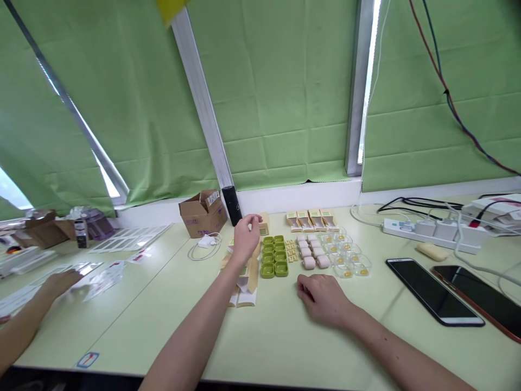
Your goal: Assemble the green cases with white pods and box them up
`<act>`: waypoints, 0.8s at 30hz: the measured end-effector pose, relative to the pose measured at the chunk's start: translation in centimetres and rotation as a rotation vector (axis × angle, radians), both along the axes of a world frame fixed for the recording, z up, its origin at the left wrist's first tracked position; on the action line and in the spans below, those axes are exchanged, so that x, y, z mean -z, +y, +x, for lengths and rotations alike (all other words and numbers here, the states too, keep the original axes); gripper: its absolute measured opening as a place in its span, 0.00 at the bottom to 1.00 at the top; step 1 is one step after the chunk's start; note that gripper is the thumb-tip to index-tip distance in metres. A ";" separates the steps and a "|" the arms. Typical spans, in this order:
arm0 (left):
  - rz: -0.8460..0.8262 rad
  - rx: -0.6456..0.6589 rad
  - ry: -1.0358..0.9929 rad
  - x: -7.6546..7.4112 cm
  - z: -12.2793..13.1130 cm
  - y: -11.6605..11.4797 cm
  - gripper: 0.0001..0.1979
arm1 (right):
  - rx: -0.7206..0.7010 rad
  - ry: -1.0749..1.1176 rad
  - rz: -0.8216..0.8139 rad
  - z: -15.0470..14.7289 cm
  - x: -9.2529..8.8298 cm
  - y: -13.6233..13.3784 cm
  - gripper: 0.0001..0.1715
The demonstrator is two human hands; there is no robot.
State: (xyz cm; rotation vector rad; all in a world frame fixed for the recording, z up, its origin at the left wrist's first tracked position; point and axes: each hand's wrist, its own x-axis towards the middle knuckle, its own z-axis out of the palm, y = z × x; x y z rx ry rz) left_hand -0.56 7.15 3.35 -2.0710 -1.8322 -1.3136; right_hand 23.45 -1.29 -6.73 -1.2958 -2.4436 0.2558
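My left hand (246, 236) reaches over small cream cardboard boxes (253, 271), its fingers closed together close to one box (264, 224) at the back. Whether anything sits between those fingertips is hidden. On the table in front of the green trays lies my right hand (323, 297), loosely curled with nothing showing in it. Between and beyond my hands stand green square trays (267, 270), small yellowish pieces (292, 251), pale pink rounded blocks (309, 263) and clear plastic cups (343, 270) with yellow spots. Several open boxes (311, 221) form a row behind them.
At right lie two phones (433, 290) (484, 298), a beige oval object (432, 251) and a power strip (431, 233) with cables. A brown carton (203, 214), a black cylinder (232, 205) and a white charger (207, 241) are at back left. Another person's hand (61, 283) rests far left.
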 end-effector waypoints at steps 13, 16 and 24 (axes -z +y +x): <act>-0.092 0.289 0.347 6.0 1.6 -7.0 0.08 | -0.063 -0.074 0.077 -0.4 0.2 1.1 0.19; -0.101 0.273 0.414 6.1 1.3 -7.1 0.08 | -0.054 -0.126 0.101 -1.0 -0.3 1.1 0.13; -0.113 0.266 0.515 6.7 1.4 -7.7 0.09 | 0.008 -0.034 0.063 -1.0 -0.2 0.8 0.07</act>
